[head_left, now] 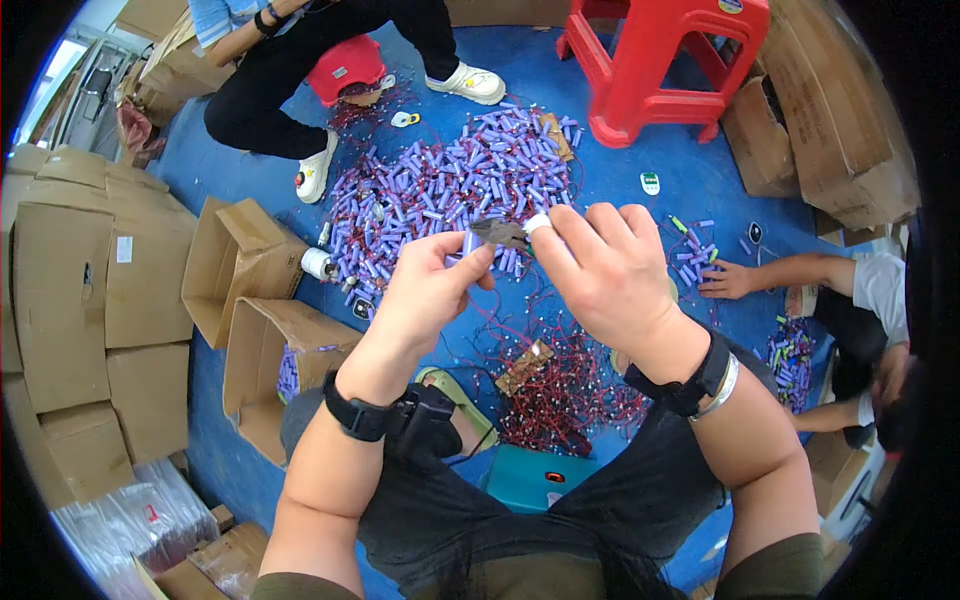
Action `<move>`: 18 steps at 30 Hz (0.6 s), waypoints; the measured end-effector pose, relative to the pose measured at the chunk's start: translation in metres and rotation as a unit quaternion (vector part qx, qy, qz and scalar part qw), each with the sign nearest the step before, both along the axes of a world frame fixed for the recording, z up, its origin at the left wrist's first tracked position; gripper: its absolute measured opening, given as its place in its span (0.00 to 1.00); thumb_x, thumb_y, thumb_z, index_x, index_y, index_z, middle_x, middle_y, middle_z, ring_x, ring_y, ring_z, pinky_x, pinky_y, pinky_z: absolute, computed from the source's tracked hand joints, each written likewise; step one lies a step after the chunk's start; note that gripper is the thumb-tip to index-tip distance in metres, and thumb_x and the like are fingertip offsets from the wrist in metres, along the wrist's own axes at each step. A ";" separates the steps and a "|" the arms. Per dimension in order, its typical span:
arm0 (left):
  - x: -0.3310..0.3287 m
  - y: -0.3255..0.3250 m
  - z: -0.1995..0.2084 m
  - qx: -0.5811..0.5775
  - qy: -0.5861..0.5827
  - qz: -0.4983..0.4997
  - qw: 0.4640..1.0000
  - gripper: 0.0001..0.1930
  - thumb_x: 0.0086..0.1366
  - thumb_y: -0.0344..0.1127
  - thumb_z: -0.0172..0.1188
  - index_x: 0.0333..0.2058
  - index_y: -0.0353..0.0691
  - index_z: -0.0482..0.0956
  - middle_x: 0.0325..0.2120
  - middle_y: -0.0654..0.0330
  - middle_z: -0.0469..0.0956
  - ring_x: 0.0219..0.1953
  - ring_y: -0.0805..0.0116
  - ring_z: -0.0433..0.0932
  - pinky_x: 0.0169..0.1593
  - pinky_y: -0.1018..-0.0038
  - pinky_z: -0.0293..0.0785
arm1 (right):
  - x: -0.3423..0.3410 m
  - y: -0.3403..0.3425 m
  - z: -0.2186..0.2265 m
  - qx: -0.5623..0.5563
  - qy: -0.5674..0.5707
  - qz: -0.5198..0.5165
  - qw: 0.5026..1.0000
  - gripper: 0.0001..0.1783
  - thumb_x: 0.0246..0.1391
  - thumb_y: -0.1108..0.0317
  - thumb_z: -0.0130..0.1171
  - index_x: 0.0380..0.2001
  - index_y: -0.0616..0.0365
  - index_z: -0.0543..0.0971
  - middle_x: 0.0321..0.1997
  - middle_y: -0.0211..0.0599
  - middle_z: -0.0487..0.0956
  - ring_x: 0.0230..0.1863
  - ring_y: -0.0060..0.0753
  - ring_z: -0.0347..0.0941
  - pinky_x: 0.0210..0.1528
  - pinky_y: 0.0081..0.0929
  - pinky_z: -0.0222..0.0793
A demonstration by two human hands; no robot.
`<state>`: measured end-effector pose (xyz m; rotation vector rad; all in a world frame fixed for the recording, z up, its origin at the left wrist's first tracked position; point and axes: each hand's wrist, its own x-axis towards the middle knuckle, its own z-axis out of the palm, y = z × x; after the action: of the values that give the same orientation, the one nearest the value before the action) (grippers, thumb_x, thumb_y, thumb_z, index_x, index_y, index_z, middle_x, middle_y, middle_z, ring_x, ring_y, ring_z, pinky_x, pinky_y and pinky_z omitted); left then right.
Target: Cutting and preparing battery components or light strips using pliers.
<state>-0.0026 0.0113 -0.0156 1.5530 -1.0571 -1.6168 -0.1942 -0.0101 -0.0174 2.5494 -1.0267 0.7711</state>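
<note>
1. Pinching a purple cell, the left hand has its thumb and pointing finger close together.
2. The right hand has its fingers bent over the pliers, and the gray nose pokes out toward the left fingertips.
3. The cell is at the left fingertips, just beside that nose; I cannot tell if they touch.
4. A white bit sits at the right pointing finger's tip.
5. Past the fingers, a big pile of purple cells lies on the blue floor.
6. Closer to the body than the fingers is a heap of red wires.
7. To the right of the right fingers, another person's hand is at a small pile.
</note>
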 end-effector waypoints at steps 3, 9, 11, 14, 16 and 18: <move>-0.004 -0.004 -0.001 0.050 0.045 0.014 0.998 0.09 0.62 0.37 0.54 0.27 0.38 0.75 0.16 0.67 0.72 0.09 0.84 0.57 0.13 0.84 0.49 | 0.000 0.001 -0.004 -0.025 -0.004 -0.011 1.000 0.11 0.38 0.65 0.54 0.30 0.52 0.74 0.26 0.25 0.71 0.25 0.24 0.63 0.26 0.26 0.54; -0.007 -0.010 -0.043 -0.162 -0.390 -0.076 0.903 0.11 0.59 0.39 0.57 0.24 0.38 0.76 0.14 0.62 0.72 0.12 0.78 0.64 0.16 0.79 0.57 | 0.001 0.004 -0.018 -0.024 0.087 -0.043 0.995 0.10 0.39 0.65 0.54 0.29 0.50 0.75 0.26 0.25 0.71 0.25 0.25 0.63 0.26 0.26 0.53; 0.001 -0.015 -0.032 0.146 0.080 -0.023 0.986 0.11 0.57 0.38 0.58 0.26 0.34 0.74 0.15 0.56 0.73 0.15 0.71 0.69 0.21 0.74 0.65 | -0.001 0.006 -0.013 0.004 0.080 -0.049 0.996 0.13 0.38 0.66 0.57 0.32 0.51 0.74 0.27 0.26 0.71 0.26 0.28 0.65 0.27 0.28 0.57; -0.010 0.003 -0.038 -0.057 -0.054 -0.019 0.997 0.10 0.57 0.37 0.57 0.28 0.35 0.73 0.16 0.55 0.72 0.18 0.69 0.72 0.24 0.72 0.66 | -0.013 0.006 -0.011 0.286 -0.077 -0.054 0.954 0.23 0.35 0.66 0.66 0.38 0.55 0.71 0.32 0.33 0.73 0.34 0.39 0.68 0.36 0.34 0.63; -0.013 0.009 -0.031 -0.250 -0.227 -0.028 0.941 0.07 0.58 0.37 0.56 0.30 0.39 0.74 0.17 0.58 0.73 0.18 0.71 0.72 0.24 0.73 0.65 | -0.020 0.002 -0.009 0.291 -0.089 -0.027 0.952 0.22 0.36 0.66 0.66 0.37 0.55 0.71 0.33 0.34 0.73 0.36 0.40 0.68 0.38 0.34 0.62; -0.010 0.012 -0.019 -0.270 -0.205 -0.010 0.941 0.07 0.57 0.33 0.57 0.35 0.39 0.75 0.20 0.58 0.74 0.21 0.71 0.73 0.26 0.74 0.67 | -0.021 0.001 -0.001 0.327 -0.122 0.014 0.937 0.22 0.35 0.67 0.66 0.37 0.56 0.71 0.36 0.36 0.73 0.41 0.42 0.68 0.44 0.35 0.61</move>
<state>-0.0124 0.0231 -0.0347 1.5125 -1.5824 -0.9024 -0.2148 -0.0090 -0.0183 3.0716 -1.5432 0.8846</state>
